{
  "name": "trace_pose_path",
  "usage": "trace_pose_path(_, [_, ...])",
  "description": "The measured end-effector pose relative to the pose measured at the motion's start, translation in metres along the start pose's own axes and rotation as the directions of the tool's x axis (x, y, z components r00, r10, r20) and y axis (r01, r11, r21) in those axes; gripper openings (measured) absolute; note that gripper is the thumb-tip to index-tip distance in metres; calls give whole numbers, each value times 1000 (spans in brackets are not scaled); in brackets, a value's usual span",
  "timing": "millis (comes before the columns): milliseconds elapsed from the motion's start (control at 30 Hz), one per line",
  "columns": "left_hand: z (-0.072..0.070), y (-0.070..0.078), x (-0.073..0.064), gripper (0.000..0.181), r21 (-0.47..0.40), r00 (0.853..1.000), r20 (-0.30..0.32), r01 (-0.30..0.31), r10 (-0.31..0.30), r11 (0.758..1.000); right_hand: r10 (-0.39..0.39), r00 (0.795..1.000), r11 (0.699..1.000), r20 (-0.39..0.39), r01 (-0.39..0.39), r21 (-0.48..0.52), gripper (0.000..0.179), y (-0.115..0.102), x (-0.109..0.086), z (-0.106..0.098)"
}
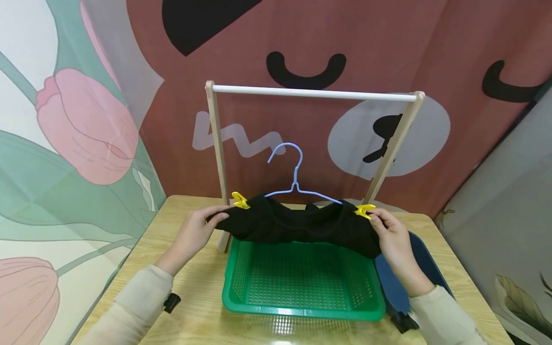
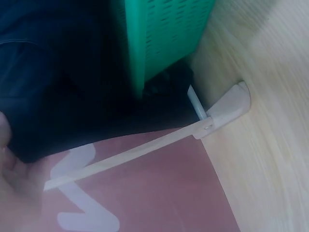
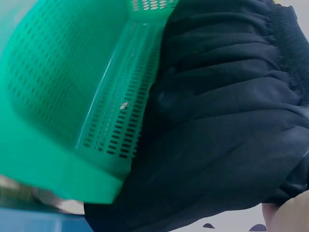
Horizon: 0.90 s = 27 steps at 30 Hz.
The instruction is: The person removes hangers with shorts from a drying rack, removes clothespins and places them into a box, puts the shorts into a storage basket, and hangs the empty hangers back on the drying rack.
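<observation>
A black garment [image 1: 297, 227] with a gathered elastic waistband [image 3: 289, 43] stretches sideways between both hands over the basket. My left hand [image 1: 196, 232] pinches its left end, thumb in front. At its right end my right hand [image 1: 394, 242] grips the cloth, fingertips right by a yellow clip [image 1: 365, 211]. Another yellow clip [image 1: 240, 200] sits near the left end. From the top edge rises a light blue hanger [image 1: 295, 179]; its hook stands below the white rail, apart from it. The hanger's lower part is hidden by the cloth. Both wrist views show the dark fabric hanging close to the basket.
Below the garment stands a green perforated basket [image 1: 302, 312] on the wooden table [image 1: 194, 297]. A dark blue container [image 1: 424, 247] lies right of it. The rack has a white rail [image 1: 310, 92] and wooden legs [image 1: 218, 143]. Behind hangs a printed curtain [image 1: 280, 28].
</observation>
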<state>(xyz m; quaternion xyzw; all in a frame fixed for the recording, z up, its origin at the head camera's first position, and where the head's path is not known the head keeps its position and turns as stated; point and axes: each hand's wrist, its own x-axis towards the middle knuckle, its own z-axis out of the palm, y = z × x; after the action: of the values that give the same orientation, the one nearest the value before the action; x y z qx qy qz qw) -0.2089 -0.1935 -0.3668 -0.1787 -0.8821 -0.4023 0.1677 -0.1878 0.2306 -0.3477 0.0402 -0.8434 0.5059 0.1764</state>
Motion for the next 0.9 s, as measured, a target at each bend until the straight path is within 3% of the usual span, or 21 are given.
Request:
trace_pose_path(200, [4,1,-1,19,5,998,-21,64,-64,998,-79,996,993,32,82,-82,21,2,5,1])
trace_pose_path(433, [8,4,2,22,25,997,-17,74,-74,997,-136,990,986,46,140,-94,19,4,19,-2])
trace_pose_path(600, [10,7,6,21,-77,990,-9,138,-139,987,-180,983,978,46,183,-96,16,3,28,-5])
trace_pose_path(733, [10,9,7,22,-173,974,11,223,-225,959,-188,981,974,48,193,-121,18,0,30,-5])
trace_pose_path(900, [8,10,6,23,-224,957,16,286,-290,932,-201,978,968,57,207,-140,27,-6,31,-5])
